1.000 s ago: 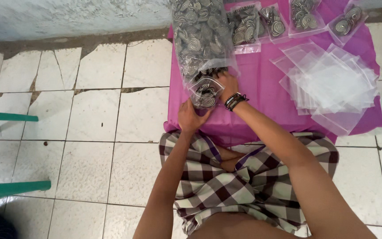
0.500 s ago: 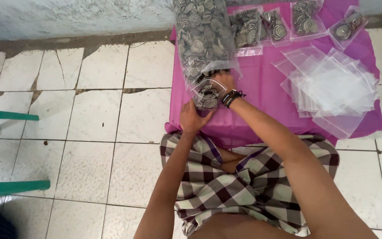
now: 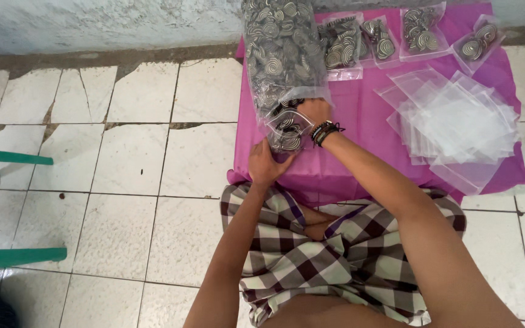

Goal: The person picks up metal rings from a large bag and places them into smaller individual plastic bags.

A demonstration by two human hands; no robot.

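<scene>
A large clear bag full of dark spiral coil pieces lies on a pink cloth. At its mouth my left hand holds a small clear zip bag partly filled with the same spirals. My right hand, with dark beaded bracelets on the wrist, is at the big bag's opening just above the small bag, fingers curled over spirals. I sit cross-legged in a checked cloth.
A pile of empty clear zip bags lies on the cloth's right side. Several small filled bags line the far edge by the wall. Cracked white floor tiles lie to the left, with green bars at the left edge.
My right hand has shifted slightly up toward the big bag's mouth while my left hand keeps the small bag in place. The view has barely moved.
</scene>
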